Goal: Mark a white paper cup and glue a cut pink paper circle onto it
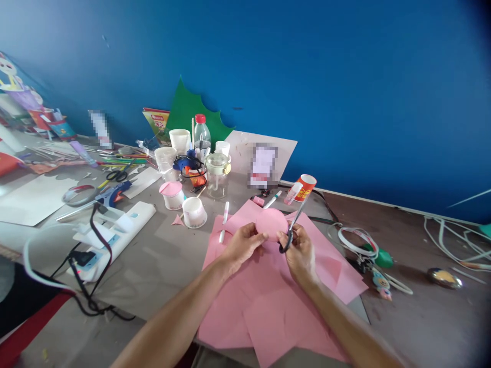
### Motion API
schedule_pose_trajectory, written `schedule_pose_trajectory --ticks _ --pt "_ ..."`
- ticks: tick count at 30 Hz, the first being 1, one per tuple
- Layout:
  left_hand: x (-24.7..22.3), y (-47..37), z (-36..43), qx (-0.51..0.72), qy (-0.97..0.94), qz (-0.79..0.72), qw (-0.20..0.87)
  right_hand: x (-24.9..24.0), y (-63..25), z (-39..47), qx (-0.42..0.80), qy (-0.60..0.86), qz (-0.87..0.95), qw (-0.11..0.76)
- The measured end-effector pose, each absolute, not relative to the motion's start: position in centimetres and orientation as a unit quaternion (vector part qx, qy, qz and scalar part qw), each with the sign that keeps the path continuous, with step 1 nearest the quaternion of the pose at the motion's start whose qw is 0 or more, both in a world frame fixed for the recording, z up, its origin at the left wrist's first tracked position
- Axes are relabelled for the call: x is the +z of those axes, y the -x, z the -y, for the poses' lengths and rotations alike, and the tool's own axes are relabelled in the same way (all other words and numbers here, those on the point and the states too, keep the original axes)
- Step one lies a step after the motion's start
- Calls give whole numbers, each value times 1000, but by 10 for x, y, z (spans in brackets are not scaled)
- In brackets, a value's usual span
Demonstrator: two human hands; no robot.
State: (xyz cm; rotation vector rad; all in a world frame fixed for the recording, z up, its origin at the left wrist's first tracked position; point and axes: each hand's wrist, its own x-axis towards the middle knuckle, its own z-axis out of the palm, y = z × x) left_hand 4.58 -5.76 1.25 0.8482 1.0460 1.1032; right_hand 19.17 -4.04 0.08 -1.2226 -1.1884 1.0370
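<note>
A pink paper circle (271, 223) is pinched at its lower left edge by my left hand (245, 245). On the other side, my right hand (301, 253) grips dark-handled scissors (290, 232), their blades pointing up and away beside the circle. Fingers of that hand also seem to touch the circle's right edge. Beneath both hands spread several pink paper sheets (245, 291). Two white markers lie close by, one marker (224, 220) at the sheets' left and another marker (273, 199) behind the circle.
Left of the sheets stand a white paper cup (194, 212) and a pink-topped cup (172, 195). Behind them are a glass jar (217, 176) and a bottle (202, 135). A power strip (115, 240) and glue gun (113, 193) lie left. An orange cup (306, 187) stands near the wall; cables (356, 240) lie right.
</note>
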Motion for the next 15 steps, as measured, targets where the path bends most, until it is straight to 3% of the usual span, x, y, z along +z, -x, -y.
schedule_pose_trajectory --ticks 15 --pt "15 -43 55 523 -351 -499 596 4 -198 41 454 507 493 543"
